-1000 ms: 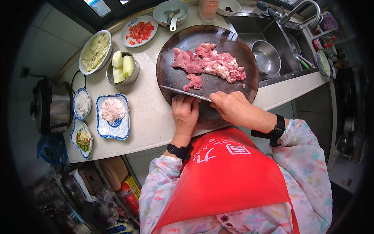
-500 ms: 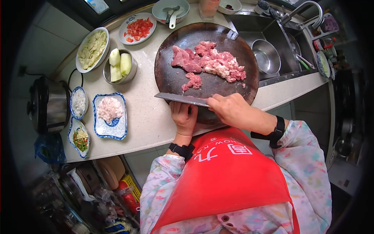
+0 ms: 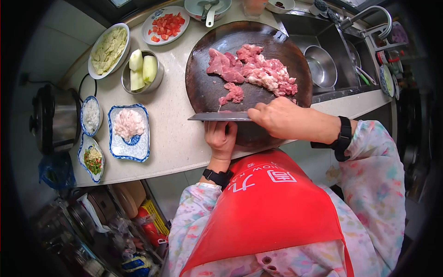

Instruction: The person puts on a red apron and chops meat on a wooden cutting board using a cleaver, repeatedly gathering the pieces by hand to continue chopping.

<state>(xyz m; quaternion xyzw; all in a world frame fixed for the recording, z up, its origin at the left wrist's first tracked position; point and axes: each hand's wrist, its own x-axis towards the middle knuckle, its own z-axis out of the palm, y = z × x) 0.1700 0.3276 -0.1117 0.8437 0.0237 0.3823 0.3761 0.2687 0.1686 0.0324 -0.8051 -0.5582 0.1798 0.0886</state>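
Observation:
My right hand (image 3: 277, 117) is closed round the handle end of a cleaver (image 3: 221, 116), whose blade points left over the near part of a round dark chopping board (image 3: 198, 85). Just below the blade is my left hand (image 3: 221, 137), its fingers bent and partly hidden by the cleaver; what they press on is mostly out of sight. A sliver of meat shows at the blade's far side. Beyond it lie a small heap of cut meat (image 3: 232, 93), a flat red piece (image 3: 224, 65) and a larger pile of pale and red meat (image 3: 267, 74).
Left of the board stand a patterned dish of minced meat (image 3: 131, 150), a steel bowl of peeled vegetables (image 3: 159, 79), a plate of diced tomato (image 3: 183, 27) and a plate of sliced greens (image 3: 97, 74). A sink (image 3: 341, 55) holds a steel pot (image 3: 319, 67) at right.
My right hand and the cleaver's handle end have shifted right, and the blade lies more level. My right forearm has swung outward. The whole view has shifted slightly.

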